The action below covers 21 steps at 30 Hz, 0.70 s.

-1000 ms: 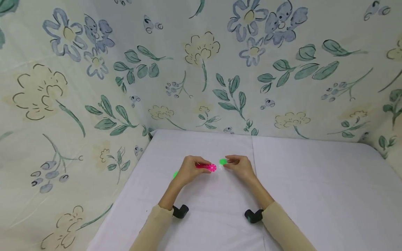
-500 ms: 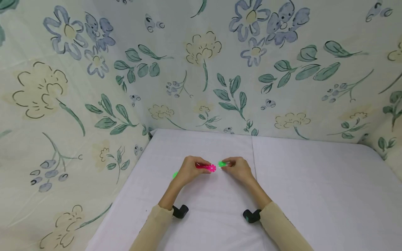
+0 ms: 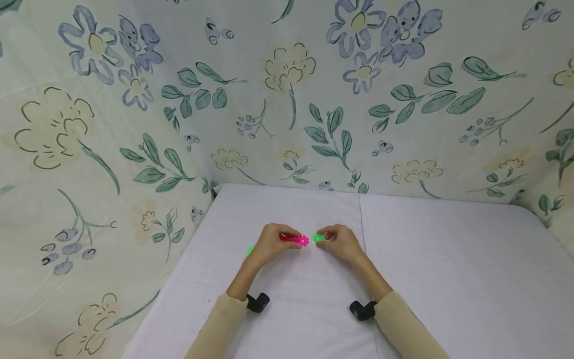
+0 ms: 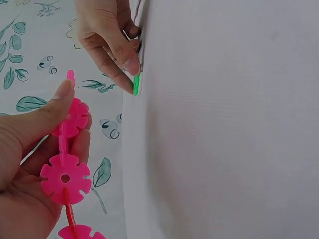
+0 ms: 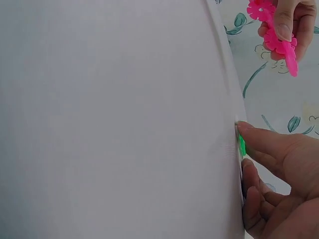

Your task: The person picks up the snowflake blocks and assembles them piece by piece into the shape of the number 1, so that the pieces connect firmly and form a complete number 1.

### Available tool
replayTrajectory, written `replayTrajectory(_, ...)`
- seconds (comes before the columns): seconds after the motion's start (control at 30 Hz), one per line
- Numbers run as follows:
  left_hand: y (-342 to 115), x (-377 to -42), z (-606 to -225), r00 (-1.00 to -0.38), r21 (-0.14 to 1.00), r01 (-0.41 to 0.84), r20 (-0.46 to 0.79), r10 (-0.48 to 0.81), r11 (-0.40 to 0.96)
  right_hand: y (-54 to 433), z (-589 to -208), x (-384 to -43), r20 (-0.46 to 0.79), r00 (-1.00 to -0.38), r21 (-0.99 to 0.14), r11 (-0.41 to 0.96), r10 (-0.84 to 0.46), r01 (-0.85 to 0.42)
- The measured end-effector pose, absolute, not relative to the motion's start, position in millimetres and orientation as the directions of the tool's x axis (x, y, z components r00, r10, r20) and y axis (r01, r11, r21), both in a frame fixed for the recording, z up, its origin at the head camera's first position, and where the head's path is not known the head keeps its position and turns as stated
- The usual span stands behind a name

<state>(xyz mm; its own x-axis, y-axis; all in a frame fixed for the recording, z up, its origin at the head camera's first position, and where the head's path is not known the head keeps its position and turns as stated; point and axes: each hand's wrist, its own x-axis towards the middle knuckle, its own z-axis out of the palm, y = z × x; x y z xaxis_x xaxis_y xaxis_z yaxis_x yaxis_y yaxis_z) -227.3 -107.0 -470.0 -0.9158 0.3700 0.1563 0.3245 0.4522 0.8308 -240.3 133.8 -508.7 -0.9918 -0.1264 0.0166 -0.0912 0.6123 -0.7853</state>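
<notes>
My left hand (image 3: 270, 243) pinches a chain of pink interlocking snowflake discs (image 3: 304, 241) near its tip. In the left wrist view the notched discs (image 4: 65, 180) are slotted crosswise into one another, and the chain runs down past the palm. A bright green snowflake disc (image 3: 318, 238) is between the thumb and fingers of my right hand (image 3: 344, 242). It shows edge-on in the left wrist view, and in the right wrist view the fingers partly hide it. The pink end and the green disc face each other with a small gap between them.
Beside my left wrist a green piece (image 3: 250, 250) shows, partly hidden by the hand. White cloth (image 3: 448, 269) covers the table, and a flowered curtain (image 3: 287, 124) hangs behind and at the left. Black wrist cameras (image 3: 257, 302) sit on both wrists.
My right hand has turned the green disc and lowered it slightly, level with the pink end. A pale spot below the disc has nearly vanished. My left hand has stayed almost still.
</notes>
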Motion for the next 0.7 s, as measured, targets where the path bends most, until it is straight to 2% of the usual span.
replayTrajectory(0.43,-103.8,-226.1,-471.5,-0.919,0.834,0.310,0.139,0.370,0.456,141.6,-502.1,-231.1,0.044,-0.983,-0.783,0.606,-0.178,-0.145)
replayTrajectory(0.7,-101.6,-226.0,-472.4,-0.906,0.824,0.348,0.172,0.386,0.448,152.2,-505.4,-224.2,0.055,-0.978,-0.853,0.499,-0.201,-0.150)
